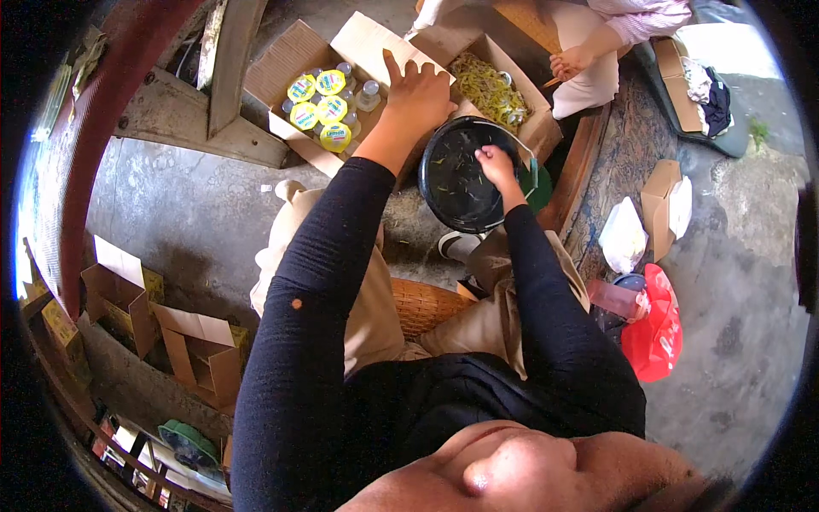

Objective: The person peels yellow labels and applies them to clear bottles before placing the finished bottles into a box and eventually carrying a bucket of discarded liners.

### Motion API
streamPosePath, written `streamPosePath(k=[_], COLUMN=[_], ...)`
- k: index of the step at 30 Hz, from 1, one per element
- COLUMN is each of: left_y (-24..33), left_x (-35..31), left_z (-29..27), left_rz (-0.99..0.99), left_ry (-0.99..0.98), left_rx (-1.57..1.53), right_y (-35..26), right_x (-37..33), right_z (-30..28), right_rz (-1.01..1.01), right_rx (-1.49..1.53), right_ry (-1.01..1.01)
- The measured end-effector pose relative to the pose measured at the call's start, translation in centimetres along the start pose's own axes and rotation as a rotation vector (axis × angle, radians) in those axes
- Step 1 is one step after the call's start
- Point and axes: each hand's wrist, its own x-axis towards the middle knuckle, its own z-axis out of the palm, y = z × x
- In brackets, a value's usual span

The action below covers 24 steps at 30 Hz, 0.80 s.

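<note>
My left hand (418, 98) is at the inner flap (375, 41) of a cardboard box, fingers apart. Inside that box (290, 66) stand several clear plastic containers with round yellow-and-white labelled tops (331, 109). Over a black bucket (428, 189) with a wire handle, my right hand (499, 171) has its fingers curled together; whatever they may hold is hidden. Thin yellow-green strips are scattered in the bucket's dark inside. Just beyond it, a second cardboard box (539, 128) holds a heap of similar yellow-green shreds (490, 90).
Across from me sits another person, whose hand (573, 64) is near the second box. Right are a white bag (623, 235), a red plastic bag (653, 328) and a carton (660, 205). Opened cartons (200, 354) stand at left. A woven wicker seat (426, 305) shows between my legs.
</note>
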Motion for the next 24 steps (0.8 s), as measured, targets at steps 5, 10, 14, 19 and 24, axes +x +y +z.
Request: streamPosePath(k=[5, 10, 14, 19, 24], left_y=[0.1, 0.1, -0.6, 0.3, 1.2], left_x=[-0.1, 0.3, 0.1, 0.6, 0.3], left_z=[0.0, -0.9, -1.4, -1.1, -1.6], left_rz=[0.006, -0.012, -0.04, -0.029, -0.018], left_ry=[0.009, -0.116, -0.185, -0.198, -0.23], left_rx=[0.02, 0.029, 0.069, 0.057, 0.03], right_y=[0.8, -0.2, -3.2, -1.3, -3.0], right_x=[-1.4, -3.3, -5.1, -5.5, -7.8], right_z=[3.5, 4.9, 3.1, -1.3, -9.2], right_rz=[0.093, -0.052, -0.102, -0.219, -0.249], right_rx=[-0.106, -0.282, -0.256, 0.006, 0.033], right_ry=[-0.063, -0.247, -0.38, -0.153, -0.035])
